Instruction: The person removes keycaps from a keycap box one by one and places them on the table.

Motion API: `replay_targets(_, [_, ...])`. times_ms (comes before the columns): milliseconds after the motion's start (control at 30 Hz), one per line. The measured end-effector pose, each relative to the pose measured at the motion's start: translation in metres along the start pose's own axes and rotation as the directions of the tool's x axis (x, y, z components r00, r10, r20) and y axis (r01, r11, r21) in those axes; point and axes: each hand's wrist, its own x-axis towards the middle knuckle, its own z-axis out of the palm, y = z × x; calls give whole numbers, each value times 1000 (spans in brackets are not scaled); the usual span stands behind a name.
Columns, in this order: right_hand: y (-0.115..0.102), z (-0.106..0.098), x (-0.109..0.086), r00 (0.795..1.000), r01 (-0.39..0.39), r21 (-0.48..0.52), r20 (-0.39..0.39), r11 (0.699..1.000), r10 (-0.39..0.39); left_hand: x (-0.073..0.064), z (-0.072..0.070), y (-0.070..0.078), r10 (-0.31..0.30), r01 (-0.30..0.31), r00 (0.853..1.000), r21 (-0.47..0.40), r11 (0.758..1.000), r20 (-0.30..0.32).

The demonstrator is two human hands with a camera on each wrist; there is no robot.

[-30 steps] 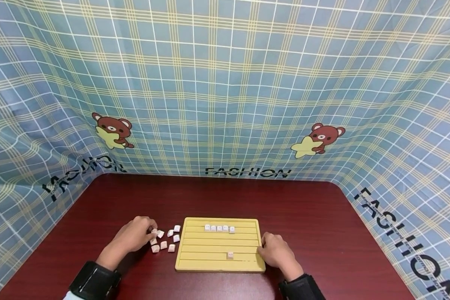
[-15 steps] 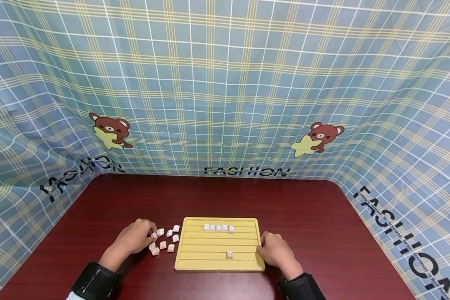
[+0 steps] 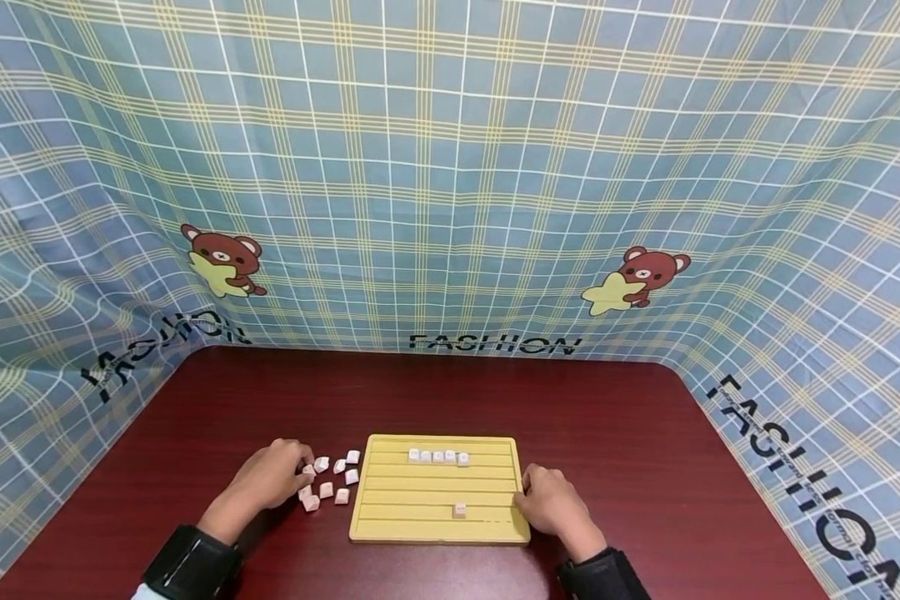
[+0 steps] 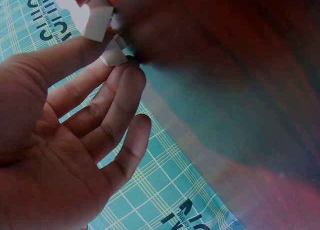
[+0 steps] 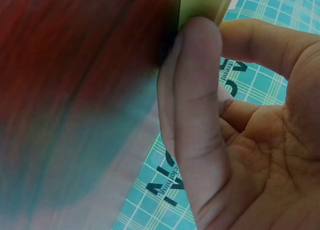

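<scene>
Small white keycaps (image 3: 326, 490) lie loose on the table left of a yellow grooved board (image 3: 405, 527). My left hand (image 3: 273, 473) is at the left side of this group, its thumb and fingertips pinching a keycap (image 4: 114, 57). Just beyond the thumb, the left wrist view shows another keycap (image 4: 97, 22). On the board, several keycaps (image 3: 438, 457) stand in a row along an upper groove, and a single keycap (image 3: 460, 510) sits lower down. My right hand (image 3: 555, 504) grips the board's right edge (image 5: 202, 4) between thumb and fingers.
The dark red table (image 3: 607, 417) has rounded far corners. A blue plaid cloth (image 3: 450, 208) with bears and lettering hangs behind it and along both sides. Both wrists wear black bands (image 3: 193, 560).
My left hand has shifted slightly toward me, and the keycaps by its fingertips have moved a little with it. The right hand stays at the board's edge.
</scene>
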Motion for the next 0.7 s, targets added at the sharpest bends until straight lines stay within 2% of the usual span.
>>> replay_targets(300, [0,0,0,1000,-12,-12,-14,1000,12,0,-6,-2,9,-9,1000,-27,1000,14])
replay_targets(433, [0,-1,0,1000,-15,-13,-17,1000,14,2,-11,0,5,-5,1000,-10,1000,11])
replay_targets(567, [1,1,0,999,9,-7,-30,1000,-9,2,-17,6,10,-10,1000,8,1000,-8])
replay_targets(700, [1,1,0,999,14,-5,-34,1000,-15,4,-21,18,25,-25,999,-5,1000,-25])
